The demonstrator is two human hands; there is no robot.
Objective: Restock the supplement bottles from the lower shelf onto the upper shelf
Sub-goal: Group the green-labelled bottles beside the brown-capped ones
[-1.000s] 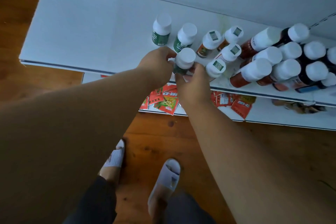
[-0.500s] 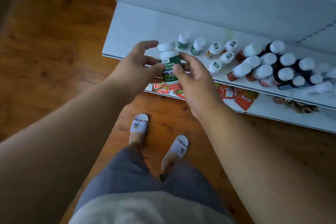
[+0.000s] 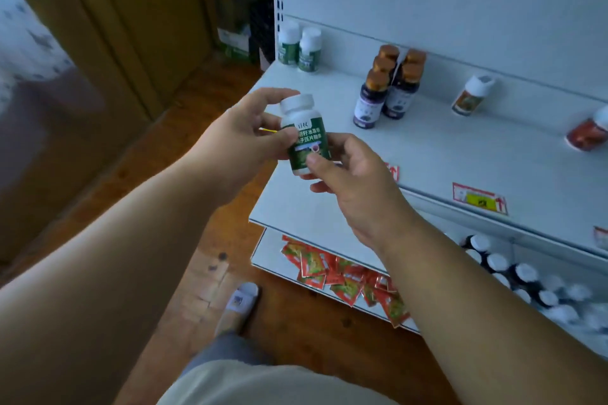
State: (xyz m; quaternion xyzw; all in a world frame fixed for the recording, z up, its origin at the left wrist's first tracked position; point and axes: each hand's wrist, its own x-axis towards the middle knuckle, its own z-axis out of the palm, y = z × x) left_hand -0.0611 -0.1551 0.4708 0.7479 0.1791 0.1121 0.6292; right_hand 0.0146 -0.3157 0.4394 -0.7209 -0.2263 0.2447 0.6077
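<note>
The bottle (image 3: 304,135) I hold has a white cap and green label with white lettering. On the white upper shelf (image 3: 444,154) stand dark purple bottles (image 3: 385,92) with copper caps. Below, red-and-green sachets (image 3: 345,276), perhaps patterned; wooden brown floor (image 3: 184,128).

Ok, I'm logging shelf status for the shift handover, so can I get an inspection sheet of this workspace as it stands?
Surface: white upper shelf, mostly bare; red price tags on its front edge.
Job's things: green-label bottle, white cap, held upright over the upper shelf's left end; two matching green bottles at the back left corner; white-capped bottles crowd the lower shelf.
Clutter: five dark bottles with gold caps; an orange-label bottle; a red bottle at the right edge; red sachets on the bottom shelf.
Grip: left hand and right hand both hold the green-label bottle.
Cables: nothing seen.
Surroundings: wooden floor, wooden door, white slipper.
</note>
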